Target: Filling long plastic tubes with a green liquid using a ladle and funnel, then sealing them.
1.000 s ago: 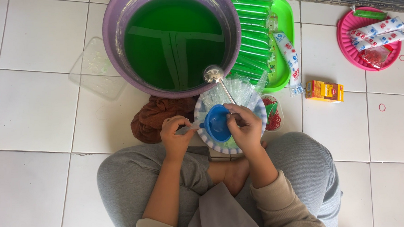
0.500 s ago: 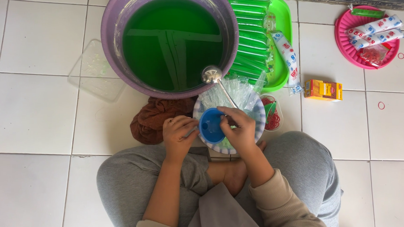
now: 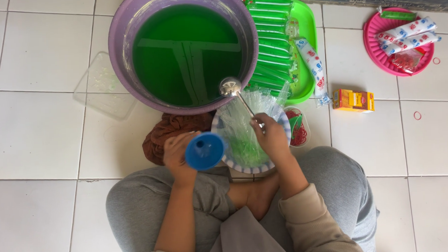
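My left hand (image 3: 178, 157) holds a blue funnel (image 3: 204, 151), lifted and tilted to the left of a blue-and-white plate (image 3: 278, 120). On the plate lies a heap of clear, empty plastic sleeves (image 3: 241, 125). My right hand (image 3: 271, 134) grips the handle of a metal ladle (image 3: 231, 87) above the plate. The ladle's bowl rests at the near rim of a big purple basin (image 3: 119, 50) full of green liquid (image 3: 186, 53). I sit cross-legged on the white tiled floor in grey trousers.
A green tray (image 3: 307, 26) with several filled green tubes stands right of the basin. A small tub of red rubber bands (image 3: 298, 131), an orange box (image 3: 353, 100), a pink basket (image 3: 372, 48) of wrapped packs, a clear lid (image 3: 103, 88) and a brown cloth (image 3: 167, 130) lie around.
My left hand has lifted the blue funnel off the plate and moved it left, tilting it. My right hand stays on the ladle handle.
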